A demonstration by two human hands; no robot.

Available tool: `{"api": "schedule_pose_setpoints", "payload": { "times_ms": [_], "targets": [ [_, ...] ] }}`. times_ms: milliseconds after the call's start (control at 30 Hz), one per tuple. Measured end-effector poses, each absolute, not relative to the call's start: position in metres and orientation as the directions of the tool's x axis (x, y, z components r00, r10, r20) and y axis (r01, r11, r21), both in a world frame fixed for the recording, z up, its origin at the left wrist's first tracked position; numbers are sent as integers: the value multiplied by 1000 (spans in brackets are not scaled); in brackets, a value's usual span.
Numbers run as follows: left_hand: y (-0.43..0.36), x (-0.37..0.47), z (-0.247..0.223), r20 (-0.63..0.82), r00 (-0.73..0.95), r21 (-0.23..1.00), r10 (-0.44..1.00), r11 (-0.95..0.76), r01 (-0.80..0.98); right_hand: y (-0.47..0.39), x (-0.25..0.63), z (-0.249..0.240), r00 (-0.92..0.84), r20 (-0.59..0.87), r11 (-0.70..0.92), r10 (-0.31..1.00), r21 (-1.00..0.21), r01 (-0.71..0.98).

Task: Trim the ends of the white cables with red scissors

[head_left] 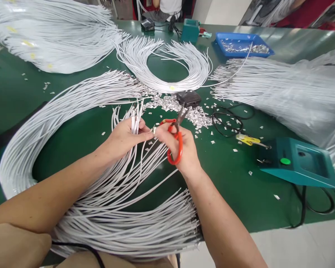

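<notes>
my left hand (123, 134) grips slim white cables (133, 125); beside it, my right hand (189, 150) holds red-handled metal scissors (180, 144), blades (180, 116) pointing away.

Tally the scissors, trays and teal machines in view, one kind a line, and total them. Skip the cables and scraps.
Scissors: 1
Tray: 1
Teal machines: 2
Total: 4
</notes>
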State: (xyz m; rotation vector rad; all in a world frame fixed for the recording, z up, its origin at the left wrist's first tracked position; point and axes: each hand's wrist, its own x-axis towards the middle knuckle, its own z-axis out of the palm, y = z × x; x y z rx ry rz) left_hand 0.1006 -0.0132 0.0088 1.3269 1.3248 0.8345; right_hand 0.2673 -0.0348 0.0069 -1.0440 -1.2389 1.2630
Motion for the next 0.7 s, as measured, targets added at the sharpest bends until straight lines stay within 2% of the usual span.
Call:
{"api": "schedule_pose_setpoints", "payload": {
  "times_ms": [100,200,300,367,433,500,700],
  "targets": [
    [-14,100,7,-202,169,950,965,151,272,-32,268,3,83,-24,-13,996,-992,-126],
    [-14,99,9,-214,183,946,959,157,285,-29,268,0,-18,-52,-53,998,-994,-98],
    [-11,94,13,-270,322,945,907,186,268,-28,268,0,-42,-70,-73,997,-995,-65],
    [-8,88,15,-307,417,942,856,209,265,-27,268,0,93,-76,-68,993,-994,-88],
    [-6,83,15,-318,423,938,848,217,270,-26,270,0,237,-53,-26,970,-993,-113],
    [-5,81,12,-319,393,935,862,220,277,-27,270,1,304,-7,23,952,-995,-96],
    [-10,90,10,-303,275,921,912,207,329,-30,265,0,149,51,53,988,-999,-11]
  ]
}}
